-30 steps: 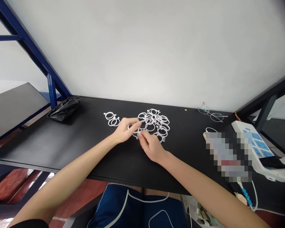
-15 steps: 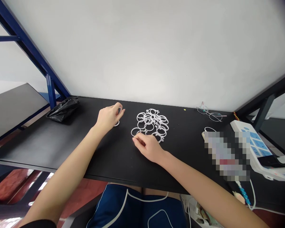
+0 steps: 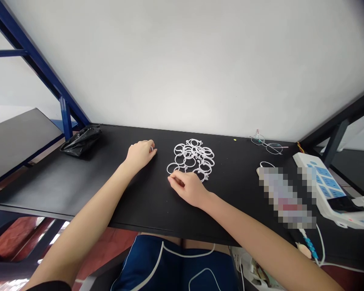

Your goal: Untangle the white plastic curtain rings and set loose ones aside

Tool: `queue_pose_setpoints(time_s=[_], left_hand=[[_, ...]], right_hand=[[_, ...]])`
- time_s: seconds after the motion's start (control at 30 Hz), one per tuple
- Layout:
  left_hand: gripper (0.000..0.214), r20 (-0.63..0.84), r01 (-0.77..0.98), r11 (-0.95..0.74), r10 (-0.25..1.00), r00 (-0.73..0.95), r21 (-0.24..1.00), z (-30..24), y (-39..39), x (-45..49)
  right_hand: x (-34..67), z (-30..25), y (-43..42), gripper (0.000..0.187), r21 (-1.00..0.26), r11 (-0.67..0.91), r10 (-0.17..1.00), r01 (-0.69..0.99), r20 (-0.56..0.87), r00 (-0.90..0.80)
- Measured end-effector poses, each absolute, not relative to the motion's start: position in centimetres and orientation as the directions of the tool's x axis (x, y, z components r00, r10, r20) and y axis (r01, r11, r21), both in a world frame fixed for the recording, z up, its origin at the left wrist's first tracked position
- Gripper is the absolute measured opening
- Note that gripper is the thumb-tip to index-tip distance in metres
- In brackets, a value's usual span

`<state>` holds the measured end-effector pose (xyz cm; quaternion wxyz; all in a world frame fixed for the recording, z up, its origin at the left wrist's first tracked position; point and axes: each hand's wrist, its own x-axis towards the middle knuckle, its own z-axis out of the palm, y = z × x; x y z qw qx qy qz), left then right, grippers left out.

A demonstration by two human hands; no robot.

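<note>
A loose pile of white curtain rings, several overlapping hoops with small eyelets, lies on the black desk. My left hand rests low over the desk, left of the pile, its fingers closed around a white ring. Only a small piece of that ring shows between thumb and fingers. At the near edge of the pile, my right hand is curled with thumb and fingertips pinched together. Whatever those fingertips may hold is too small or hidden to make out. The hand partly covers the nearest rings.
A crumpled black plastic bag lies at the far left. To the right are eyeglasses, a blurred phone with a charging cable, and a white power strip. A white wall stands behind the desk.
My left hand has moved down slightly toward the desk, and less of the ring in it shows. My right hand and the pile have stayed in place.
</note>
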<state>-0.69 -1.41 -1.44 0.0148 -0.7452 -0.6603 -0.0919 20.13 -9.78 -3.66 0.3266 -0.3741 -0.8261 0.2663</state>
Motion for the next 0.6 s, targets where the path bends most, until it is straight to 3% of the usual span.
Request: queue_pose_setpoints(time_s=[0.2,0.4,0.47,0.6], left_hand=[[0.032,0.223,0.999,-0.040,0.974,0.040,-0.006,-0.9,-1.9,-0.8],[0.028,0.429,0.979,-0.180,0.895,0.121,0.099,-0.7,-2.5,0.1],[0.024,0.405,0.930,-0.327,0.883,0.237,0.169,-0.7,-2.7,0.6],[0.037,0.190,0.798,-0.557,0.830,0.525,0.229,-1.2,-2.9,1.4]], right_hand=[[20.1,-3.8,-9.7,0.022,-0.686,0.577,0.792,0.444,0.336,-0.510],[20.1,-3.8,-9.6,0.021,-0.696,0.576,0.788,0.429,0.333,-0.517],[20.1,-3.8,-9.7,0.021,-0.699,0.574,0.789,0.427,0.334,-0.515],[20.1,-3.9,-9.7,0.022,-0.691,0.579,0.789,0.432,0.342,-0.510]])
